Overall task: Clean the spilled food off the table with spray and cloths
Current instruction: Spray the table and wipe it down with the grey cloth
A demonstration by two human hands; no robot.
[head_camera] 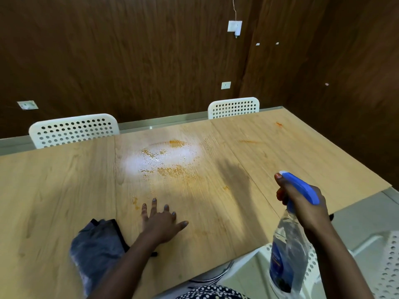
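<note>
Orange spill (170,160) at 12 o'clock on tan woodgrain table (54,180); grey cloth (95,244) at 7; blue-topped clear spray btl (289,240) at 4; white perforated chairs (73,129).

The dark grey crumpled cloth (97,249) is smeared by blur, its near end cut off; the clear blue-labelled spray bottle's (287,253) label is unreadable.

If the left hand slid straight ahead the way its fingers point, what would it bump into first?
Probably the orange spilled food. The left hand lies flat on the table, fingers pointing at the wet smear, with only small orange specks between.
</note>
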